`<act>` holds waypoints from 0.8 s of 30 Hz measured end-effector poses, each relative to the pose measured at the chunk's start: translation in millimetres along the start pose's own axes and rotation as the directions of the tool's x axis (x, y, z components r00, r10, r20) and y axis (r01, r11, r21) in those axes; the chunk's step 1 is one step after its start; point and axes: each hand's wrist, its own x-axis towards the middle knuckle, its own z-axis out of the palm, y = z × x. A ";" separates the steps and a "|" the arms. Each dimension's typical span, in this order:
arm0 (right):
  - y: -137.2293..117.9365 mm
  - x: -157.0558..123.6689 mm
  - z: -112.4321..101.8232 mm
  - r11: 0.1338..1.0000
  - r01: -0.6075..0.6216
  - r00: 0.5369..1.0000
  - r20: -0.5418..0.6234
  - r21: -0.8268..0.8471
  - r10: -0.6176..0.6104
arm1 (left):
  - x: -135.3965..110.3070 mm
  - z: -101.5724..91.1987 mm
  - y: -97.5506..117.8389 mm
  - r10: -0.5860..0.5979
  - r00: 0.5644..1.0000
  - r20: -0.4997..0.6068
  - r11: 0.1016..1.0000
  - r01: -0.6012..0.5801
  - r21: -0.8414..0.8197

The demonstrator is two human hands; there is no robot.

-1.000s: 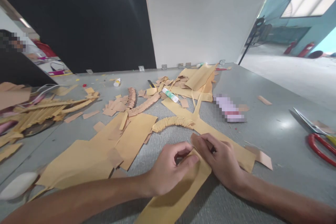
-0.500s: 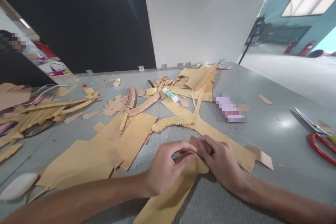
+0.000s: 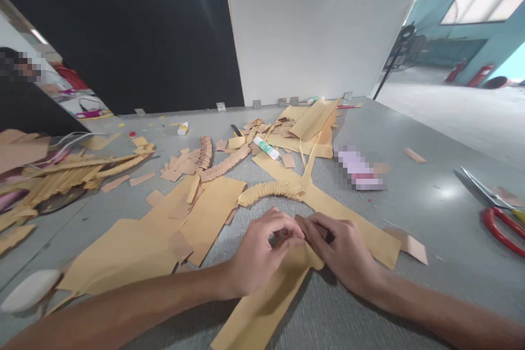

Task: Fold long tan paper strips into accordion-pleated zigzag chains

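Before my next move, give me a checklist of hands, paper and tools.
1. Left hand pinching the yellow kraft paper strip: ok.
2. Right hand holding the brown paper piece: ok.
3. Strip flat throughout: not ok, bent near its far end.
4. Brown piece meeting the strip squarely: cannot tell, fingers cover it.
5. Red-handled scissors clear of both hands: ok, off to the right.
6. Glue stick clear of hands: ok, beyond the pleated paper strip.
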 end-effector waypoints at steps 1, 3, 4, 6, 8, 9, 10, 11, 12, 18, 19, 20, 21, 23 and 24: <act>-0.7 0.7 -1.2 1.000 -0.007 1.000 -0.020 0.007 0.007 | 0.2 -1.2 0.5 -0.003 1.000 -0.013 1.000 0.004 0.012; -1.5 1.1 -4.5 1.000 0.017 0.994 -0.110 0.017 -0.016 | 0.8 -3.7 1.9 -0.018 0.998 -0.052 0.999 0.021 0.041; -1.7 0.6 -6.3 0.998 0.059 0.986 -0.158 0.020 -0.055 | 1.2 -4.8 2.6 -0.026 0.997 -0.078 0.998 0.031 0.060; -1.7 -1.1 -9.2 0.984 0.173 0.971 -0.172 0.033 -0.165 | 1.4 -6.3 4.1 -0.034 0.992 -0.119 0.995 0.045 0.090; -1.9 -2.9 -10.2 0.963 0.259 0.963 -0.097 0.074 -0.252 | 0.9 -6.7 5.6 -0.042 0.990 -0.132 0.993 0.056 0.100; -2.2 -3.5 -9.9 0.956 0.279 0.960 -0.062 0.094 -0.274 | 0.5 -6.5 6.4 -0.046 0.990 -0.131 0.993 0.059 0.098; -2.7 -3.7 -9.3 0.953 0.284 0.959 -0.042 0.108 -0.281 | 0.0 -6.3 7.1 -0.052 0.991 -0.127 0.994 0.064 0.094; -3.2 -3.6 -8.5 0.953 0.281 0.960 -0.041 0.114 -0.278 | -0.3 -6.2 7.8 -0.061 0.991 -0.123 0.994 0.072 0.087; -3.7 -3.2 -7.8 0.955 0.275 0.961 -0.057 0.112 -0.270 | -0.5 -6.3 8.3 -0.074 0.990 -0.122 0.993 0.085 0.081; -3.8 -0.9 -7.7 0.975 0.213 0.975 -0.073 0.070 -0.208 | 2.9 -8.9 8.0 -0.213 0.972 -0.104 0.977 0.214 0.004; -3.6 -0.5 -7.7 0.975 0.207 0.977 -0.073 0.077 -0.201 | 3.6 -9.1 7.9 -0.226 0.970 -0.095 0.974 0.226 -0.010; -3.3 -0.1 -7.6 0.977 0.197 0.979 -0.076 0.086 -0.191 | 4.0 -9.0 7.8 -0.233 0.969 -0.087 0.972 0.232 -0.021; -3.1 0.3 -7.3 0.978 0.186 0.981 -0.079 0.092 -0.179 | 4.3 -8.7 7.9 -0.236 0.968 -0.083 0.972 0.235 -0.029; -2.9 0.7 -6.7 0.982 0.165 0.984 -0.078 0.096 -0.158 | 4.2 -7.8 8.1 -0.236 0.968 -0.079 0.972 0.234 -0.037; -2.9 0.7 -6.5 0.982 0.160 0.985 -0.077 0.096 -0.153 | 4.0 -7.4 8.1 -0.235 0.969 -0.080 0.972 0.233 -0.037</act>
